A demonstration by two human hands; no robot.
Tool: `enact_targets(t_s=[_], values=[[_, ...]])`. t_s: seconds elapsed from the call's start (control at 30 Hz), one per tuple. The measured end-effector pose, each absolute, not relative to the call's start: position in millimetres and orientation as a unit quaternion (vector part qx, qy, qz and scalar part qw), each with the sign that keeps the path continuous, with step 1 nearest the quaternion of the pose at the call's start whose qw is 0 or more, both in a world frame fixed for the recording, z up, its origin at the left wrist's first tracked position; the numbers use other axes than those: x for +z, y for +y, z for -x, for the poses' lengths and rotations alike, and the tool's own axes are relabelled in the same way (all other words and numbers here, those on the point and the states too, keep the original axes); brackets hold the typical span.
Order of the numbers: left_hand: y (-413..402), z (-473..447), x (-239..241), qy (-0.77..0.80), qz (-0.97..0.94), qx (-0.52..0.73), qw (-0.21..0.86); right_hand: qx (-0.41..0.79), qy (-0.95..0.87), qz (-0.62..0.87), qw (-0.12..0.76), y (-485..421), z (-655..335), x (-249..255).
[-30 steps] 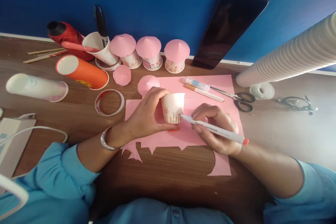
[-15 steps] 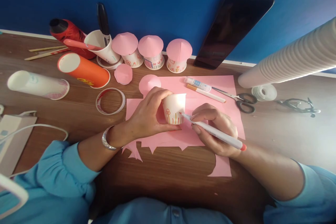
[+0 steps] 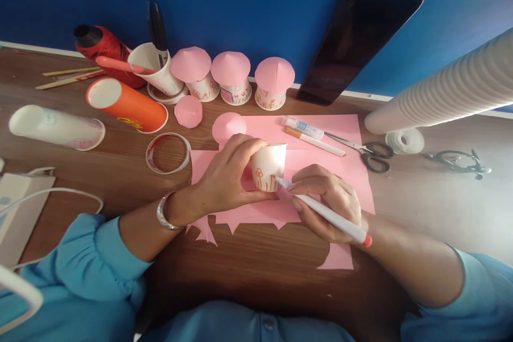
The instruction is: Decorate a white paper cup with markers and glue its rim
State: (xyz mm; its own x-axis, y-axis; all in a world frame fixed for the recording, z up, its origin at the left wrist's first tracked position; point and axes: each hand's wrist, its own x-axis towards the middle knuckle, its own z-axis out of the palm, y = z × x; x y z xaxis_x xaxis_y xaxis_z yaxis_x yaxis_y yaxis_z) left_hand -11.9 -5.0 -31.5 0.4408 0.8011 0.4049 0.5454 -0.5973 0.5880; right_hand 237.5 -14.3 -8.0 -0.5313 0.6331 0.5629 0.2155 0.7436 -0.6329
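My left hand is wrapped round a small white paper cup that stands upside down on the pink paper. The cup's side carries orange flower drawings. My right hand grips a white marker with an orange end, its tip touching the cup's lower right side. Both hands rest over the pink paper near the middle of the wooden table.
Three cups with pink cone roofs stand by the blue wall, next to a cup holding pens. An orange tube, a tape ring, a glue tube, scissors, a leaning phone and a cup stack lie around.
The marker tip has moved down along the cup's right side, and the pen's orange end has dropped lower. My left hand has turned the cup slightly.
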Motion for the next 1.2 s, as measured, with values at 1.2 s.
enact_targets(t_s=[1.2], values=[[-7.7,9.0,-29.2,0.41,-0.834,0.325,0.173,0.255,-0.842,0.251,0.404,-14.5,-237.9,-9.0]])
